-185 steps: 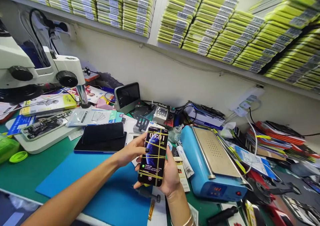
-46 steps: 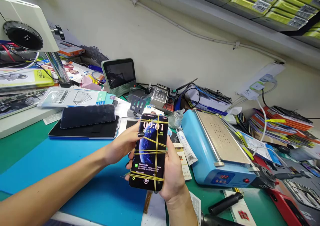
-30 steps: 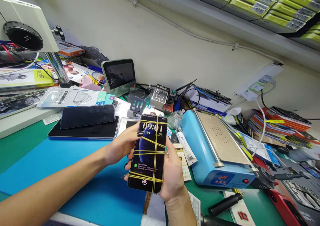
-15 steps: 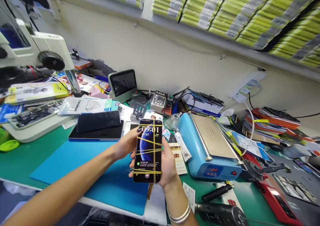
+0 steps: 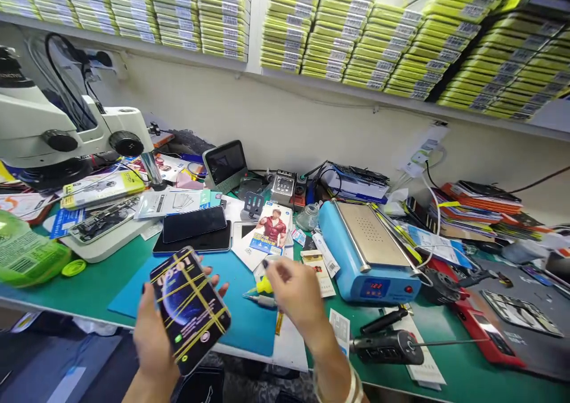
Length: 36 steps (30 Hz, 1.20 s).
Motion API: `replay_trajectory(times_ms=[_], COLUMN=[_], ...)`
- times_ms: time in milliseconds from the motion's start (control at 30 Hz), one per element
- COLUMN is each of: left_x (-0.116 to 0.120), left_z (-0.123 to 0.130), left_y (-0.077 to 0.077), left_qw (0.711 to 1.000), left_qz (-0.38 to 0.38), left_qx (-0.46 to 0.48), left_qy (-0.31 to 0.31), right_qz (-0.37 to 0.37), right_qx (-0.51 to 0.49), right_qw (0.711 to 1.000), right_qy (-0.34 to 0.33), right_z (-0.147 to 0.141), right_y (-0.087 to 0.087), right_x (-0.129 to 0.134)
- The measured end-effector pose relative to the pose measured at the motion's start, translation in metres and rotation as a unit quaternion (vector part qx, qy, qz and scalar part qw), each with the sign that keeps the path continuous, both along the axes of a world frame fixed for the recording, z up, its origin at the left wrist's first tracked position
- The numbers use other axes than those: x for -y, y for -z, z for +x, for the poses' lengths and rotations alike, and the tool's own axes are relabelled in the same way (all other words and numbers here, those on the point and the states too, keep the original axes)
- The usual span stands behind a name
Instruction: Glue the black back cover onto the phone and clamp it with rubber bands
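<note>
My left hand is closed round a smartphone, holding it tilted over the front edge of the blue mat. Yellow rubber bands cross its lit lock screen lengthwise and crosswise. Over the mat's right side is my right hand, slightly blurred, fingers curled and drawn together. Whether anything is between its fingertips is hidden. Just left of and below those fingers lie a yellow pointed tool and a grey pointed tool, partly covered by the hand.
Behind the mat, two dark phone-like panels lie stacked beside a picture card. A blue heating plate stands to the right, with a black electric screwdriver in front. At left are a microscope and a green bag.
The phone has moved left and tilted; the left hand now holds it alone. My right hand has let go and is over the mat. The view has shifted.
</note>
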State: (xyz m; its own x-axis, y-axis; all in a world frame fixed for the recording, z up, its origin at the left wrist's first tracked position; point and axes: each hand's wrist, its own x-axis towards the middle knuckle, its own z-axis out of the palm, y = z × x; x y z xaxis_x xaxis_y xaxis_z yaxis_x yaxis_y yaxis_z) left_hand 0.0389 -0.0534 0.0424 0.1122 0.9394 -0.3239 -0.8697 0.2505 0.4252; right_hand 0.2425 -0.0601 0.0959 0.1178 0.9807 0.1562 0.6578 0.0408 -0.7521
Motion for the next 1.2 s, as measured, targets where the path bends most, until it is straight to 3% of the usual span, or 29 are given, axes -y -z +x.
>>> replay_trajectory(times_ms=[67, 133, 233, 367, 467, 567, 667, 867, 1200], left_x=[-0.001, -0.010, -0.027, -0.042, -0.045, -0.046, -0.043, -0.038, -0.033], left_z=[-0.011, -0.015, -0.010, 0.003, 0.012, 0.020, 0.027, 0.035, 0.041], left_y=[0.000, -0.006, -0.026, -0.056, -0.072, -0.082, -0.088, -0.094, -0.097], left_qw=[0.999, 0.998, 0.997, 0.992, 0.991, 0.992, 0.993, 0.994, 0.995], left_qz=[-0.021, -0.040, -0.062, -0.111, -0.107, -0.097, -0.092, -0.089, -0.075], left_qx=[0.011, 0.021, 0.021, 0.059, 0.067, 0.064, 0.062, 0.052, 0.036], left_qy=[-0.026, -0.031, -0.041, -0.025, -0.034, -0.051, -0.050, -0.041, -0.051], right_qz=[0.012, 0.017, 0.027, 0.087, 0.158, 0.193, 0.184, 0.181, 0.186], right_qx=[0.102, 0.180, 0.254, 0.281, 0.225, 0.068, -0.018, -0.069, -0.061], right_qw=[0.995, 0.982, 0.959, 0.950, 0.957, 0.965, 0.962, 0.958, 0.958], right_qy=[0.000, -0.052, -0.124, -0.108, -0.093, -0.167, -0.203, -0.212, -0.209], right_z=[0.016, 0.024, 0.025, 0.024, 0.020, 0.004, -0.016, -0.028, -0.027], right_y=[0.000, 0.007, 0.027, 0.036, 0.022, 0.005, -0.006, -0.010, -0.006], right_x=[0.009, 0.010, 0.000, -0.005, 0.012, 0.036, 0.050, 0.053, 0.058])
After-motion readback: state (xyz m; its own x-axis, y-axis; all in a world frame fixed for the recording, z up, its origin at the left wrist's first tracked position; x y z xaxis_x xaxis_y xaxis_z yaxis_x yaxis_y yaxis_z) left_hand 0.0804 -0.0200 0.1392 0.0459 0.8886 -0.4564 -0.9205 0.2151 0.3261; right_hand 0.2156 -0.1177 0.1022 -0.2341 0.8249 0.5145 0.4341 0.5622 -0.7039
